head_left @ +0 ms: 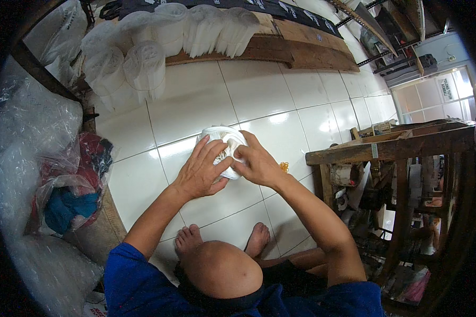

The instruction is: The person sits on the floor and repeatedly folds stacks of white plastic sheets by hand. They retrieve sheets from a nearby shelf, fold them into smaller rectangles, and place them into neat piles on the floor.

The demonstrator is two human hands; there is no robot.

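Both hands clamped on white plastic bundle (223, 150) over tiled floor (280, 100) in front of feet (195, 240): L hand (200, 171) pressed flat w/ spread fingers to steady, R hand (256, 165) pinching its edge, likely for control.

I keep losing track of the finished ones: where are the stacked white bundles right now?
In the head view, the stacked white bundles sit at the upper left, on the white tiled floor against a wooden plank, beyond both hands.
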